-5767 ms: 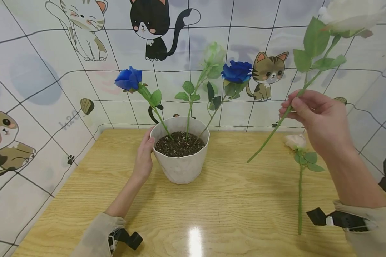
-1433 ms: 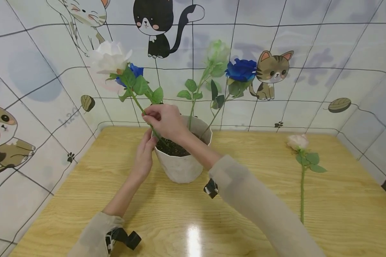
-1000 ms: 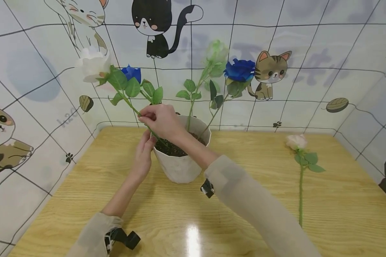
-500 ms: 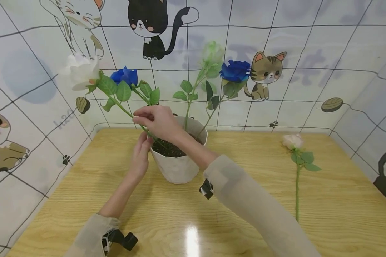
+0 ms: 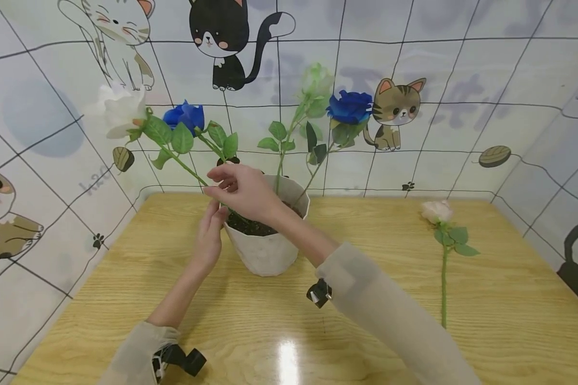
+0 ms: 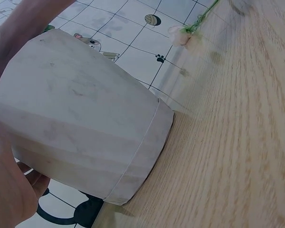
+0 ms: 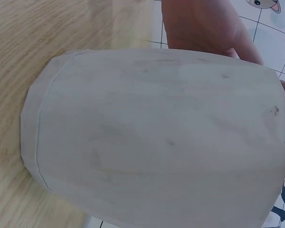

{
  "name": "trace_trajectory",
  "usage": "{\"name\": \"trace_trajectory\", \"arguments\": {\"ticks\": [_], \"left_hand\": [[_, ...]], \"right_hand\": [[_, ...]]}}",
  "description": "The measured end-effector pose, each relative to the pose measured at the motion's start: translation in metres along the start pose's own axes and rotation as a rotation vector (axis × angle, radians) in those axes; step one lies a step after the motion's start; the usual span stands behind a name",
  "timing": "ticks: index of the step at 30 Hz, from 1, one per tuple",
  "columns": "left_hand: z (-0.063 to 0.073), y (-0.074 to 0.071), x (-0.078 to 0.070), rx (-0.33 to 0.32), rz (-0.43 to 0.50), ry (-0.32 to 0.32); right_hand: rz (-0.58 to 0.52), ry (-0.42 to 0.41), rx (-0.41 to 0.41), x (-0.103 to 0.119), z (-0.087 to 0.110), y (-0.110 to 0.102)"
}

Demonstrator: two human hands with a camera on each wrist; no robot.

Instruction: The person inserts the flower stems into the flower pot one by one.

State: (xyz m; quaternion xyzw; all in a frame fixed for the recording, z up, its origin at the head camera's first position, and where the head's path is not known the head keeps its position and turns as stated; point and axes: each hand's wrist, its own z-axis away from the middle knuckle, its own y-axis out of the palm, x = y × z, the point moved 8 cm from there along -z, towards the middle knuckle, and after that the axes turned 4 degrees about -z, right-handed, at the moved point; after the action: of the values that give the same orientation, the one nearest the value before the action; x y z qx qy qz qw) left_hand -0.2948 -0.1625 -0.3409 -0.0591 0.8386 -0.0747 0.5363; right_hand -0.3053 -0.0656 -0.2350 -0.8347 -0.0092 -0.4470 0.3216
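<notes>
A white faceted flower pot (image 5: 265, 254) filled with dark soil (image 5: 250, 227) stands on the table. My left hand (image 5: 209, 238) holds its left side near the rim; in the left wrist view, fingers reach behind the pot wall. A large white rose (image 5: 120, 111) leans far left, its green stem entering the soil at the pot's left. Beside that stem is my right hand (image 5: 248, 195), thumb and index finger parted, the thumb at the stem. Also in the pot are a blue rose (image 5: 185, 116) at left, a pale green rose (image 5: 317, 83) and another blue rose (image 5: 350, 107).
A pale pink rose (image 5: 437, 212) with a green stem lies on the right of the wooden table (image 5: 366, 299). Behind and at the left hangs a cat-patterned sheet (image 5: 318, 32). The right forearm crosses in front of the pot.
My right hand brought the white rose from the right to the pot, where it tilted further left. Over the last half second, thumb and index finger parted and the hand shifted slightly right and down.
</notes>
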Motion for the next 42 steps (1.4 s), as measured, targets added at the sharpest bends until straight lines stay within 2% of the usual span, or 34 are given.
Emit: {"name": "trace_trajectory", "arguments": {"ticks": [6,12,19,23,32,42], "left_hand": [[0.001,-0.001,0.001,-0.008,-0.024,-0.003],[0.000,-0.001,0.002,-0.017,-0.016,-0.016],[-0.002,0.000,-0.002,-0.026,0.024,0.037],[-0.002,0.001,-0.002,-0.021,0.036,0.043],[-0.002,0.001,-0.002,-0.019,0.042,0.038],[-0.003,0.002,-0.001,-0.003,0.041,0.050]], "right_hand": [[-0.052,-0.035,0.010,0.001,0.012,-0.003],[-0.090,-0.042,-0.036,0.003,0.026,-0.017],[-0.143,-0.076,-0.112,0.007,0.044,-0.039],[-0.164,-0.095,-0.142,0.005,0.055,-0.050],[-0.180,-0.092,-0.177,0.003,0.080,-0.072],[-0.193,-0.051,-0.194,-0.006,0.108,-0.096]]}}
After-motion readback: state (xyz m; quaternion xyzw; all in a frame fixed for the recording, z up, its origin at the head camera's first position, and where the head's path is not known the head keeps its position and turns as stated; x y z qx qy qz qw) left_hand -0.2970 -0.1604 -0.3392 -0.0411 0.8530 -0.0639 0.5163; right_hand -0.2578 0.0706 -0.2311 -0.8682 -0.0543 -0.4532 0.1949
